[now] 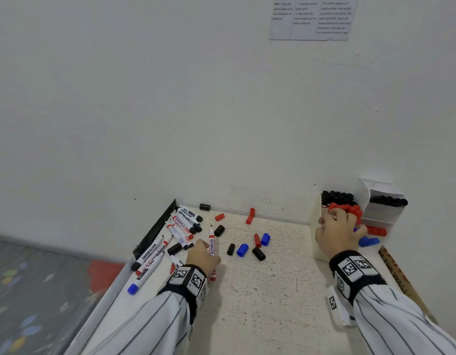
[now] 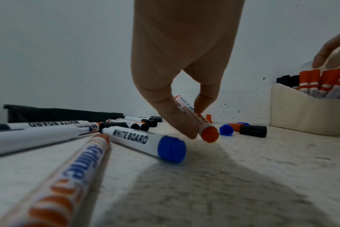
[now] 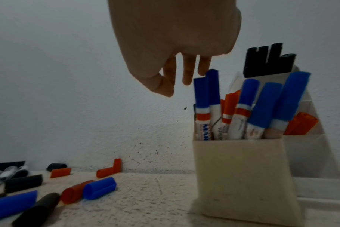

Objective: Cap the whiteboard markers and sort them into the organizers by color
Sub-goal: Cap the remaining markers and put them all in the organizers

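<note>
My left hand (image 1: 205, 249) pinches an uncapped red marker (image 1: 212, 245) between thumb and finger, tip pointing away, just above the table. The left wrist view shows that red marker (image 2: 196, 121) with its red end low over the surface. My right hand (image 1: 334, 226) hovers over the white front organizer (image 1: 316, 249), fingers loose and holding nothing. In the right wrist view its fingertips (image 3: 186, 79) hang just above the blue-capped markers (image 3: 206, 98) standing in the organizer (image 3: 243, 169). Red-capped markers (image 1: 349, 210) and black-capped markers (image 1: 337, 196) stand behind them.
A pile of uncapped markers (image 1: 183, 226) lies at the table's left, beside a black strip (image 1: 155, 231). Loose red, blue and black caps (image 1: 257, 248) are scattered mid-table. A second white organizer (image 1: 383, 213) stands at the back right against the wall.
</note>
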The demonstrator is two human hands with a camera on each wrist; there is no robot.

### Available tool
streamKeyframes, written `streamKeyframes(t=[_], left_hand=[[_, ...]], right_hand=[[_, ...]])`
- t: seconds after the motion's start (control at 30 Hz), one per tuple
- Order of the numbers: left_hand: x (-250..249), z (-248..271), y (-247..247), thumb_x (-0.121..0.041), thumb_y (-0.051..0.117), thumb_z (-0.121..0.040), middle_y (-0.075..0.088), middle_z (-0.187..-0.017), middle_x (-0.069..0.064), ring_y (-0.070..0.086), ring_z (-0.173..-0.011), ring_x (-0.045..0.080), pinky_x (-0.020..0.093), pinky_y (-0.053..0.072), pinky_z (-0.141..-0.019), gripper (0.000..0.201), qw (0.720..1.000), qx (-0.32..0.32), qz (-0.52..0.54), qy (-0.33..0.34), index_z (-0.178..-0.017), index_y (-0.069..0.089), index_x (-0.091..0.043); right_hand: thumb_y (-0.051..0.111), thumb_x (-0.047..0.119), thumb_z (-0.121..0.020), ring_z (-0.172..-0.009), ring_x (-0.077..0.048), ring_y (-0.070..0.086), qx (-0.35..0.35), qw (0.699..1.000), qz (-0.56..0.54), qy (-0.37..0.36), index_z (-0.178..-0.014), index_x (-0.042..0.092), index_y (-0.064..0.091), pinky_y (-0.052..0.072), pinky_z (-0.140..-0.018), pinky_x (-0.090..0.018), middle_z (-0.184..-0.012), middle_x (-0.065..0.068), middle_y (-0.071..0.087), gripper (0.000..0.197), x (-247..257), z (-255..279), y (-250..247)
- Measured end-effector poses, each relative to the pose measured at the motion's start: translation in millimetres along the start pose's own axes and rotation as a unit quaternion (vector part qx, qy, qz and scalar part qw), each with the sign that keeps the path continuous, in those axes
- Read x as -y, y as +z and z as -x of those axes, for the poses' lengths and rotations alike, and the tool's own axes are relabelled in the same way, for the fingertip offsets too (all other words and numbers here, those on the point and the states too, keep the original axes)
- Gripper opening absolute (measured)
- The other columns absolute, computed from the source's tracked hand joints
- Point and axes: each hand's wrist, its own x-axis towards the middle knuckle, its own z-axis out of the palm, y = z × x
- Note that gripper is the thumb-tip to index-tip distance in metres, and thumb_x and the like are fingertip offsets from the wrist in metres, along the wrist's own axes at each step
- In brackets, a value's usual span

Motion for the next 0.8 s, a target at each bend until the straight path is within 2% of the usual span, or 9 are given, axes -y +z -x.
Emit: streamKeyframes(t=[0.07, 0.17, 0.27, 0.37, 0.47, 0.57, 0.63, 0.67, 0.8], left_hand=[[1.2, 0.0, -4.9, -0.018, 0.065, -0.082, 0.056, -0.116, 0.012, 0.062, -0.088, 0.019, 0.032, 0.056, -0.074, 0.046, 1.0, -0.005, 0.008, -0.007, -0.123, 0.044, -0.01], [4.4, -1.0, -12.4, -0.018, 0.065, -0.083, 0.057, -0.114, 0.011, 0.064, -0.087, 0.021, 0.035, 0.057, -0.076, 0.045, 0.999, -0.015, 0.027, -0.014, -0.122, 0.045, -0.01], [9.1, -2.5, -19.2, -0.019, 0.064, -0.084, 0.057, -0.113, 0.011, 0.064, -0.081, 0.019, 0.032, 0.058, -0.072, 0.044, 0.999, -0.022, 0.027, -0.01, -0.123, 0.045, -0.01], [14.0, -3.5, -27.4, -0.019, 0.061, -0.087, 0.058, -0.102, 0.006, 0.058, -0.071, 0.011, 0.022, 0.051, -0.057, 0.04, 0.999, -0.044, 0.016, 0.005, -0.122, 0.045, -0.009], [20.0, -4.9, -39.9, -0.019, 0.058, -0.088, 0.057, -0.101, 0.005, 0.049, -0.065, 0.004, 0.014, 0.037, -0.051, 0.038, 0.998, -0.067, 0.009, 0.008, -0.122, 0.045, -0.008], [27.9, -5.8, -55.0, -0.025, 0.06, -0.087, 0.061, -0.109, 0.01, 0.057, -0.083, 0.018, 0.025, 0.043, -0.069, 0.04, 0.996, -0.093, 0.006, -0.004, -0.121, 0.047, -0.008], [34.8, -6.6, -64.2, -0.026, 0.061, -0.086, 0.062, -0.113, 0.013, 0.059, -0.096, 0.025, 0.028, 0.045, -0.078, 0.04, 0.994, -0.109, 0.002, -0.019, -0.119, 0.049, -0.008], [38.5, -7.2, -68.3, -0.025, 0.06, -0.085, 0.061, -0.113, 0.014, 0.059, -0.098, 0.026, 0.028, 0.044, -0.079, 0.039, 0.993, -0.113, 0.002, -0.027, -0.118, 0.049, -0.008], [47.6, -7.3, -77.0, -0.02, 0.058, -0.085, 0.06, -0.115, 0.013, 0.059, -0.101, 0.025, 0.024, 0.039, -0.075, 0.038, 0.992, -0.119, 0.005, -0.04, -0.12, 0.048, -0.007]], right_hand=[[0.064, 0.005, -0.071, -0.106, -0.034, 0.043, -0.021, 0.999, -0.031, -0.033, -0.082, 0.01, 0.067, 0.026, -0.088, -0.045, -0.113, -0.011, 0.056, 0.014, 12.1, 5.3, 3.2], [0.061, 0.005, -0.076, -0.103, -0.029, 0.048, 0.007, 0.992, -0.08, -0.095, -0.083, 0.011, 0.066, 0.035, -0.087, -0.042, -0.107, -0.008, 0.057, 0.011, 34.6, 10.3, 10.4], [0.051, 0.009, -0.088, -0.104, -0.019, 0.051, 0.18, 0.957, -0.186, -0.13, -0.099, 0.014, 0.062, 0.041, -0.089, -0.028, -0.108, -0.003, 0.056, 0.016, 60.4, 17.7, 21.7], [0.053, 0.016, -0.089, -0.099, -0.012, 0.053, 0.319, 0.902, -0.241, -0.164, -0.104, 0.022, 0.061, 0.042, -0.086, -0.021, -0.11, 0.002, 0.057, 0.017, 94.0, 34.1, 29.6], [0.058, 0.028, -0.087, -0.115, -0.013, 0.047, 0.403, 0.855, -0.219, -0.243, -0.118, 0.03, 0.057, 0.039, -0.099, -0.029, -0.125, 0.004, 0.05, 0.032, 133.7, 56.8, 34.8], [0.058, 0.041, -0.082, -0.137, -0.017, 0.022, 0.478, 0.805, -0.177, -0.304, -0.133, 0.045, 0.038, 0.027, -0.11, -0.048, -0.15, 0.007, 0.023, 0.055, 168.1, 83.1, 32.6], [0.057, 0.043, -0.082, -0.139, -0.02, 0.016, 0.482, 0.792, -0.133, -0.349, -0.137, 0.048, 0.028, 0.024, -0.11, -0.052, -0.154, 0.009, 0.013, 0.062, 185.3, 98.3, 34.2], [0.057, 0.043, -0.083, -0.138, -0.021, 0.018, 0.469, 0.795, -0.117, -0.367, -0.137, 0.047, 0.028, 0.026, -0.109, -0.052, -0.154, 0.007, 0.014, 0.062, 192.0, 104.0, 37.2], [0.058, 0.031, -0.086, -0.126, -0.021, 0.036, 0.418, 0.82, -0.081, -0.383, -0.134, 0.037, 0.041, 0.037, -0.103, -0.042, -0.142, -0.001, 0.036, 0.051, 201.8, 106.0, 54.4]])
